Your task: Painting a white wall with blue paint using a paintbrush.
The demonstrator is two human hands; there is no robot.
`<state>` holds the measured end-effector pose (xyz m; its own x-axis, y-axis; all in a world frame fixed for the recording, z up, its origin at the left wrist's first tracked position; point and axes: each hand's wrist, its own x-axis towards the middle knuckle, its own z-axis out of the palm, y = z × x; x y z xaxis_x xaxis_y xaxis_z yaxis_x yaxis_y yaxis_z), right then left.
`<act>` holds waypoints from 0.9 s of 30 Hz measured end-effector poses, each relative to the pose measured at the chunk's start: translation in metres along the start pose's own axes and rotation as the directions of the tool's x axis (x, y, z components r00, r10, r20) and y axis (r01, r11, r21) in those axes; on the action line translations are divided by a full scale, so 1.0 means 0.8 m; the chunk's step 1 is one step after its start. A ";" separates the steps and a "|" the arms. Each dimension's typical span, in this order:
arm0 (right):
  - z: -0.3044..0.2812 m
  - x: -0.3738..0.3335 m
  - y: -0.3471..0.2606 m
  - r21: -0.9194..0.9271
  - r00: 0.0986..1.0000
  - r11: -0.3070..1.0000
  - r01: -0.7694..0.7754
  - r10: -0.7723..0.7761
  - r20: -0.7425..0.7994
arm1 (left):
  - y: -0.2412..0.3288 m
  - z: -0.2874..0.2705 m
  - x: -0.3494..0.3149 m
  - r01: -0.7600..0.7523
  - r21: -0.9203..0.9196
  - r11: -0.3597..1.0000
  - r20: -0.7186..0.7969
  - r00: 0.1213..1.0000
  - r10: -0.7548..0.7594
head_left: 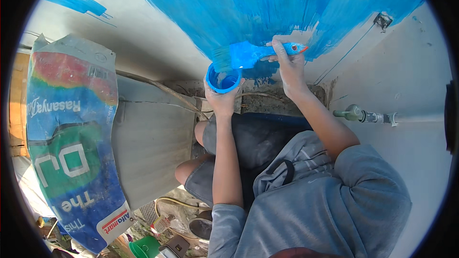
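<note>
My left hand [223,102] grips a small blue paint cup [210,79] from below, its open top showing some blue paint inside. In my right hand [289,69] is a wide paintbrush [245,55], held by its blue-smeared handle with a red tip. The brush lies sideways, with its bristles pointing left just above the cup's rim. Whether the bristles touch the wall cannot be told. Beyond both hands rises a white wall [158,43] with broad streaks of blue paint [248,5] over its upper middle.
A large printed plastic banner [71,143] hangs at the left beside a grey sheet [153,138]. On the right wall sticks out a pipe with a green tap [354,113]. A branch [162,87] lies along the wall's foot. A green bucket [145,247] and clutter sit at the bottom.
</note>
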<state>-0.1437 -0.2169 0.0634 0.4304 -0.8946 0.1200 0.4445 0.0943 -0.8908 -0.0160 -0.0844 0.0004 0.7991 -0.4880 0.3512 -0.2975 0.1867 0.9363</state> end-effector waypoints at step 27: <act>0.009 -0.006 0.049 -0.530 0.732 0.560 0.636 -0.223 0.643 | -0.014 -0.006 -0.032 -0.039 0.293 0.955 0.010 0.999 0.037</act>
<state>-0.1229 -0.2062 0.0313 0.7217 -0.3953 0.5683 0.1063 -0.7479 -0.6553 -0.0305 -0.0702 -0.0194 0.7822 -0.4889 0.3860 -0.4681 -0.0524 0.8821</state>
